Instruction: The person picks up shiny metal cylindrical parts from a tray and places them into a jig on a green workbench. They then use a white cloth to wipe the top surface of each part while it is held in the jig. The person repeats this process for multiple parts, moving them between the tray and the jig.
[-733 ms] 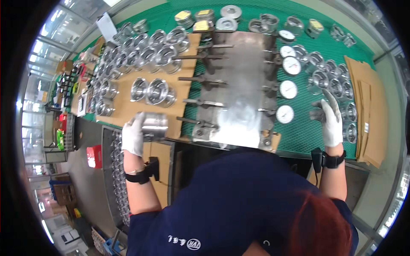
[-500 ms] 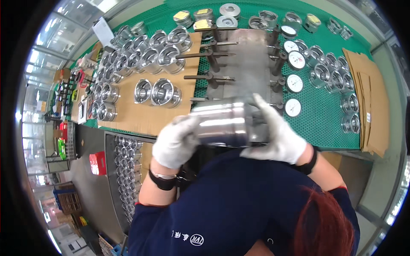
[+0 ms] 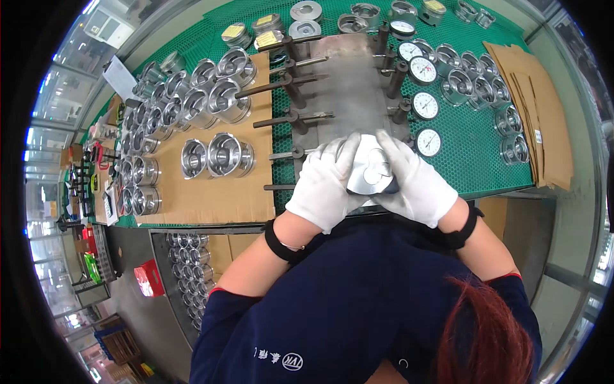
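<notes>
- Over the near edge of the bench (image 3: 486, 173), close to the person's chest: one shiny metal piston (image 3: 372, 171), crown turned up toward the camera, clasped between both hands.
- Left hand (image 3: 326, 185): white glove, fingers curled round the piston's left side and closed on it.
- Right hand (image 3: 412, 182): white glove, fingers wrapped over the right side and closed on the same piece.
- Behind the hands: grey metal fixture plate (image 3: 355, 96) with dark pegs and rods along its edges.
- Right of the plate: row of round dial gauges (image 3: 425, 105) on the green mat.
- Left of the plate: cardboard sheet (image 3: 204, 192) carrying further pistons (image 3: 224, 153), some in rows.
- Far right: flat cardboard pieces (image 3: 537, 109).
</notes>
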Tool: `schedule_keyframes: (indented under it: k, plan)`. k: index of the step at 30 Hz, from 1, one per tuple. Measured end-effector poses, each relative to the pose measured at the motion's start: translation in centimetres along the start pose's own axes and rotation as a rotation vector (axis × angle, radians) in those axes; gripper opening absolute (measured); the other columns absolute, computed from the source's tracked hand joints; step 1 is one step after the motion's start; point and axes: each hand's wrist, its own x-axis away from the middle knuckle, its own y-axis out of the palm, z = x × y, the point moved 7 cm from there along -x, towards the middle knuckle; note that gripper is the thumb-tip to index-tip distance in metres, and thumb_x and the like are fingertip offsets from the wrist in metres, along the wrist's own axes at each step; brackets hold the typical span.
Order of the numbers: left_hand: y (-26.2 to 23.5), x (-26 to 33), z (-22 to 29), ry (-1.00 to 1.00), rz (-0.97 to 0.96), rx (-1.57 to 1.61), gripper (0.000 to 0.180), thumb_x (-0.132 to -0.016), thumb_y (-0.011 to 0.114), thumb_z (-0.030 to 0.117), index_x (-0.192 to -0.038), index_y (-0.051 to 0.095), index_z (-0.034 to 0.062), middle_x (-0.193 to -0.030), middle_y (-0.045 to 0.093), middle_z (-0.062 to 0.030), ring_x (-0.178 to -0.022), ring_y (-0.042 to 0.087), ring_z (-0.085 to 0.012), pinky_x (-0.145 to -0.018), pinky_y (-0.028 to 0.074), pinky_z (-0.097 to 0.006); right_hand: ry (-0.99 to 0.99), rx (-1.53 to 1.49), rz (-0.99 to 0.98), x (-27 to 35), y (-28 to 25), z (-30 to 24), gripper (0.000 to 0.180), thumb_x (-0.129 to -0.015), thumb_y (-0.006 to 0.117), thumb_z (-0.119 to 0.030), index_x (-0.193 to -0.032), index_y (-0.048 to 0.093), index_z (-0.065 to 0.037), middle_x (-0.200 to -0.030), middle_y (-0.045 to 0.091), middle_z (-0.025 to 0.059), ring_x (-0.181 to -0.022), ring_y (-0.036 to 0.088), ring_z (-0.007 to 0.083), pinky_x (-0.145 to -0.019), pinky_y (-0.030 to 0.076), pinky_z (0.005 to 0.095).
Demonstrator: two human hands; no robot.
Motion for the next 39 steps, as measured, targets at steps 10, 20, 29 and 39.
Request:
schedule_keyframes:
  k: [10,20,29,39]
  plan:
    - [1.3,-1.8,-2.2,-0.056,0.066,0.172,0.105,-0.063,0.093,0.026,-0.149,0.037,0.0039,-0.140,0.051,-0.0244,-0.128,0.052,-0.0433,-0.107,0.044,-0.049,0.832,-0.850,-0.274,5.1,5.1,4.9,0.097,-0.093,0.068,-0.007,-0.161,-0.001,0.003,-0.108,0.069,0.0167,-0.086,0.071,0.0185,-0.073,0.059,0.0297]
    - [1.4,-2.6,-2.9,-0.073,0.057,0.179,0.098,-0.069,0.087,0.017,-0.151,0.036,0.0085,-0.141,0.049,-0.0288,-0.125,0.053,-0.0473,-0.105,0.048,-0.049,0.845,-0.854,-0.209,4.2,4.8,4.9,0.099,-0.092,0.070,-0.010,-0.161,-0.001,0.001,-0.098,0.068,0.0117,-0.076,0.068,0.0140,-0.063,0.057,0.0265]
    - [1.2,-2.6,-2.5,-0.091,0.107,0.156,0.096,-0.070,0.087,0.018,-0.151,0.036,0.0084,-0.138,0.051,-0.0269,-0.123,0.055,-0.0464,-0.102,0.050,-0.049,0.823,-0.768,-0.192,4.1,4.8,5.3,0.099,-0.091,0.072,-0.013,-0.160,0.003,0.005,-0.102,0.071,0.0133,-0.089,0.067,0.0150,-0.076,0.055,0.0263]
    - [0.6,-2.5,-2.2,-0.053,0.163,0.196,0.077,-0.070,0.086,0.019,-0.136,0.050,0.0009,-0.132,0.057,-0.0242,-0.119,0.059,-0.0413,-0.098,0.052,-0.045,0.571,-0.341,-0.181,3.7,3.5,5.2,0.099,-0.087,0.074,-0.024,-0.158,0.012,0.007,-0.095,0.070,0.0269,-0.089,0.070,0.0385,-0.078,0.057,0.0414]
